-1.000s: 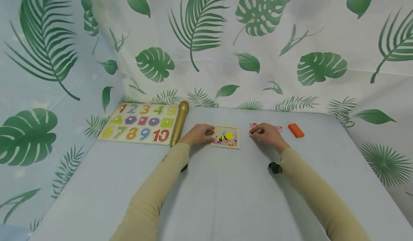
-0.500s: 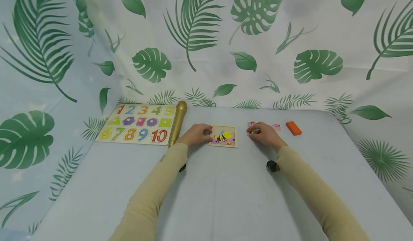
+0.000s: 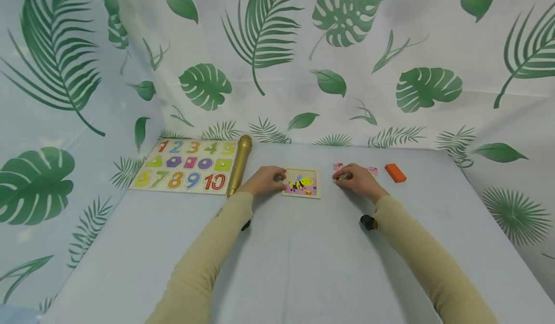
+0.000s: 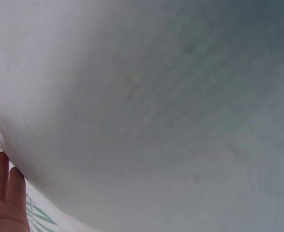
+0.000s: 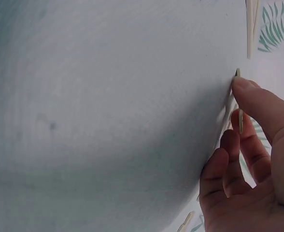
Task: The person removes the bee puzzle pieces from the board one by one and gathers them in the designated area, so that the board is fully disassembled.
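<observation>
A small square wooden puzzle board (image 3: 301,182) with a bee picture lies mid-table. My left hand (image 3: 264,181) touches its left edge with thumb and forefinger apart; the left wrist view shows the other fingers (image 4: 16,191) nearly straight. To the right of the board, my right hand (image 3: 357,180) pinches a thin puzzle piece (image 3: 336,179) between thumb and fingers. Edge-on in the right wrist view, that puzzle piece (image 5: 241,123) is mostly covered by the hand. Pink puzzle pieces (image 3: 373,171) lie just behind the right hand, partly hidden by it.
An orange block (image 3: 395,172) lies at the right. On the left are a number-and-shape puzzle board (image 3: 186,166) and a gold cylindrical stick (image 3: 240,165) along its right edge. A leaf-print cloth (image 3: 277,107) hangs behind the pale table (image 3: 295,261).
The view shifts slightly. Both hands keep their places, the left at the puzzle board and the right with its puzzle piece, which tilts slightly in the fingers.
</observation>
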Demonstrator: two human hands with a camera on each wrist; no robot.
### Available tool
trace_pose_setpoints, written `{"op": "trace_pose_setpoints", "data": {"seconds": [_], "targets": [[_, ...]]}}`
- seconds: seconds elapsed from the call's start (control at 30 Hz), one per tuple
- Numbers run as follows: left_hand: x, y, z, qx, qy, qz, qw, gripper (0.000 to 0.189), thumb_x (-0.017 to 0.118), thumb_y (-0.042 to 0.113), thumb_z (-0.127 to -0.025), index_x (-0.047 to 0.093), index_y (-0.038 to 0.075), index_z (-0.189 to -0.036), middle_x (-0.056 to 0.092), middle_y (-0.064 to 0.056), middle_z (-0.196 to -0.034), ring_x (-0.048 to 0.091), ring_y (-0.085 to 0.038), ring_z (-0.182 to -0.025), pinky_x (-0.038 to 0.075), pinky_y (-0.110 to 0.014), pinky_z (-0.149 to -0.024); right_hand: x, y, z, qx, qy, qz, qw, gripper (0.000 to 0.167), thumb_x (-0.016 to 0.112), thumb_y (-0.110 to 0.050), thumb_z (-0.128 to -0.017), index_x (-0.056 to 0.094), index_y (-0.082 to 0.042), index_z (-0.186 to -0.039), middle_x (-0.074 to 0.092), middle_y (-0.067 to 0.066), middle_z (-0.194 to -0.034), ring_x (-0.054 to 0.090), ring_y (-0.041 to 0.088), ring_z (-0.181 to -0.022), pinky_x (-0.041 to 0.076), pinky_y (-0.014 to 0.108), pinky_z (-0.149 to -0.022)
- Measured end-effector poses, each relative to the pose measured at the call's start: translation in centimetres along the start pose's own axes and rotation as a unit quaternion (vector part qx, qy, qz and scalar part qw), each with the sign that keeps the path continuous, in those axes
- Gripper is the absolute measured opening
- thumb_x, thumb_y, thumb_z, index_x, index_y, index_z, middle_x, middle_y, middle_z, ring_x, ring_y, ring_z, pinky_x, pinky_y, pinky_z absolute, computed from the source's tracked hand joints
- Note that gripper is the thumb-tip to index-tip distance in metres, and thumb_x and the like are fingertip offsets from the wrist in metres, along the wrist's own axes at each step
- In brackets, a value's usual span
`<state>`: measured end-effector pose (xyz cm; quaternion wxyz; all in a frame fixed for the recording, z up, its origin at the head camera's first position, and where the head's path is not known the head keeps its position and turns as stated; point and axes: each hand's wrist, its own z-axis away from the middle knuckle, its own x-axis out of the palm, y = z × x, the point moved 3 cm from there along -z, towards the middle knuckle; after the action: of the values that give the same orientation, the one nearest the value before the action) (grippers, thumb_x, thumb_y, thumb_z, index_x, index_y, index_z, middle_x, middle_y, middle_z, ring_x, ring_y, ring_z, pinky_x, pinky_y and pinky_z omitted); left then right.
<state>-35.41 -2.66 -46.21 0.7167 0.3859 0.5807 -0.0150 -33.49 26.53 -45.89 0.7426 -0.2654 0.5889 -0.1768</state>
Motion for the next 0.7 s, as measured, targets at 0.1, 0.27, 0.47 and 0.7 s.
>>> {"op": "trace_pose_setpoints", "data": {"seconds": [0.1, 0.27, 0.47, 0.7], "targets": [[-0.07, -0.05, 0.0, 0.0, 0.001, -0.007, 1.0, 0.036, 0.076, 0.023, -0.087, 0.067, 0.002, -0.115, 0.059, -0.009, -0.135, 0.051, -0.024, -0.129, 0.037, -0.034, -0.112, 0.09, -0.05, -0.1, -0.006, 0.004, -0.003, 1.0, 0.026, 0.068, -0.023, -0.094, 0.07, -0.011, -0.117, 0.054, 0.014, -0.123, 0.046, 0.031, -0.107, 0.045, 0.045, -0.093], [-0.1, -0.02, 0.01, -0.001, -0.001, -0.01, 1.0, 0.036, 0.076, 0.022, -0.087, 0.068, 0.002, -0.115, 0.06, -0.01, -0.134, 0.051, -0.024, -0.129, 0.037, -0.034, -0.111, 0.31, -0.2, -0.19, -0.019, 0.014, -0.008, 0.9997, 0.026, 0.069, -0.023, -0.093, 0.071, -0.01, -0.116, 0.055, 0.015, -0.121, 0.048, 0.031, -0.105, 0.045, 0.044, -0.092], [-0.07, 0.15, 0.07, -0.007, -0.003, -0.009, 0.9999, 0.035, 0.076, 0.021, -0.086, 0.068, 0.002, -0.115, 0.059, -0.009, -0.135, 0.051, -0.023, -0.129, 0.037, -0.033, -0.112, 0.35, -0.26, -0.19, -0.017, 0.007, -0.008, 0.9998, 0.025, 0.067, -0.021, -0.095, 0.07, -0.009, -0.117, 0.053, 0.016, -0.123, 0.047, 0.032, -0.108, 0.045, 0.047, -0.095], [-0.15, 0.51, 0.18, -0.006, -0.002, -0.01, 0.9999, 0.035, 0.076, 0.021, -0.087, 0.068, 0.002, -0.115, 0.06, -0.009, -0.135, 0.051, -0.023, -0.129, 0.036, -0.033, -0.111, 0.16, -0.06, -0.24, -0.011, 0.005, 0.007, 0.9999, 0.023, 0.065, -0.018, -0.095, 0.07, -0.009, -0.117, 0.052, 0.018, -0.126, 0.046, 0.034, -0.11, 0.044, 0.049, -0.096]]}}
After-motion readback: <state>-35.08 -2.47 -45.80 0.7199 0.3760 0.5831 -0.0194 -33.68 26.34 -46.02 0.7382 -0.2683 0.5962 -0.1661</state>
